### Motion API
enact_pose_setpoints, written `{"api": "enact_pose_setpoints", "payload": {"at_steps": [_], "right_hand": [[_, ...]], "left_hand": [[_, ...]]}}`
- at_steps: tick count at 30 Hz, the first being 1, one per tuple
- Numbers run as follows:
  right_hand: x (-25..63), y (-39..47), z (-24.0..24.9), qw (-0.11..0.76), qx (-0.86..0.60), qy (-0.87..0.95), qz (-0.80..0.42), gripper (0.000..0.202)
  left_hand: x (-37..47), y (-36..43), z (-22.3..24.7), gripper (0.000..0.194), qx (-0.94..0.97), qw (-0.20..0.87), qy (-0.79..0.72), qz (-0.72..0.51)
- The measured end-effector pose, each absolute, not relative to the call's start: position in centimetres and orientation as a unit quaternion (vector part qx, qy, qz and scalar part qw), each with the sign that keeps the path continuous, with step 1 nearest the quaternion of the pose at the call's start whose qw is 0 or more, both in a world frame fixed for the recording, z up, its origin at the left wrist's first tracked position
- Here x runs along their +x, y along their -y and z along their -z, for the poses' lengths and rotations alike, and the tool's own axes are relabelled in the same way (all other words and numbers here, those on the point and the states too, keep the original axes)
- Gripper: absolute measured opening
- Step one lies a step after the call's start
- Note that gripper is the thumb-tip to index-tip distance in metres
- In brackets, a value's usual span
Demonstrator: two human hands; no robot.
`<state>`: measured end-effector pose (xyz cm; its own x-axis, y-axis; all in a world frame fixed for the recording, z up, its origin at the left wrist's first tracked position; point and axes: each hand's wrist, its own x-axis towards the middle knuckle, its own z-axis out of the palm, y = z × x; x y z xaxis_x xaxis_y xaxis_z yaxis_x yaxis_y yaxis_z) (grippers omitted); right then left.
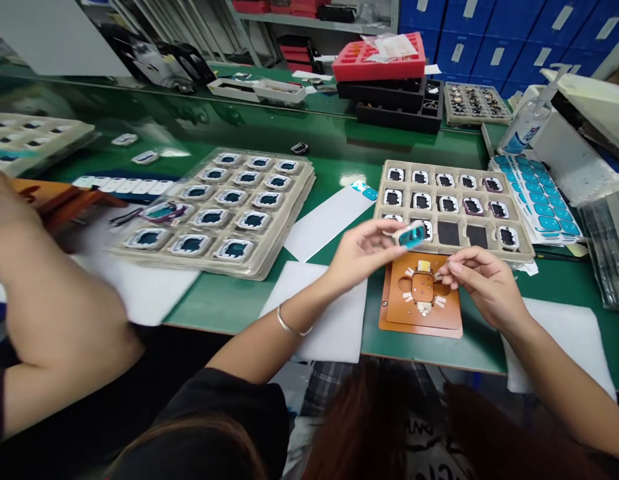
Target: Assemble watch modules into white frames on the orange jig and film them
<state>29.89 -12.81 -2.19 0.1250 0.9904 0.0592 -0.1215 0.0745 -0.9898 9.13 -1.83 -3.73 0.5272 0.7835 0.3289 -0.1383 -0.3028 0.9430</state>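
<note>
Head view: nearest, a white foam sheet (pixel 329 327) lies below the left forearm, and an orange jig (pixel 447 317) rests on the green desk (pixel 559 280) between and just below both hands. The right hand (pixel 482 283) has thumb and fingertips pinched together at the jig's upper right; whether something small is between them, I cannot tell. The left hand (pixel 357 250) is clamped on a small teal-faced case (pixel 412 237). Just beyond the hands sits a compartment tray (pixel 523 241); farther off, a red tray (pixel 384 70) tops black trays (pixel 389 119).
</note>
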Motion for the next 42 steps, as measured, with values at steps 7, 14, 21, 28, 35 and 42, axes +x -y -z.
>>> {"api": "enact_pose_setpoints", "payload": {"at_steps": [7, 14, 21, 28, 35, 42], "right_hand": [[30.4, 13.1, 2.5, 0.564, -0.474, 0.478, -0.478, 0.018], [30.6, 13.4, 2.4, 0.57, -0.474, 0.494, -0.454, 0.018], [30.6, 13.4, 2.6, 0.569, -0.468, 0.51, -0.444, 0.012], [30.6, 13.4, 2.6, 0.562, -0.466, 0.53, -0.431, 0.009], [30.8, 13.4, 2.7, 0.542, -0.488, 0.54, -0.42, 0.016], [30.8, 13.0, 2.8, 0.555, -0.483, 0.526, -0.428, 0.019]], "left_hand": [[5.1, -5.2, 4.6, 0.024, 0.776, 0.217, -0.441, -0.395], [4.1, -5.5, 5.2, 0.036, 0.833, 0.084, -0.537, -0.1], [3.3, -6.0, 4.8, 0.03, 0.853, 0.117, -0.506, 0.04], [3.8, -5.4, 4.2, 0.082, 0.818, 0.128, -0.557, 0.069], [5.0, -5.7, 4.8, 0.052, 0.798, 0.117, -0.591, 0.021], [9.6, -12.3, 2.9, 0.04, 0.781, 0.158, -0.604, 0.018]]}}
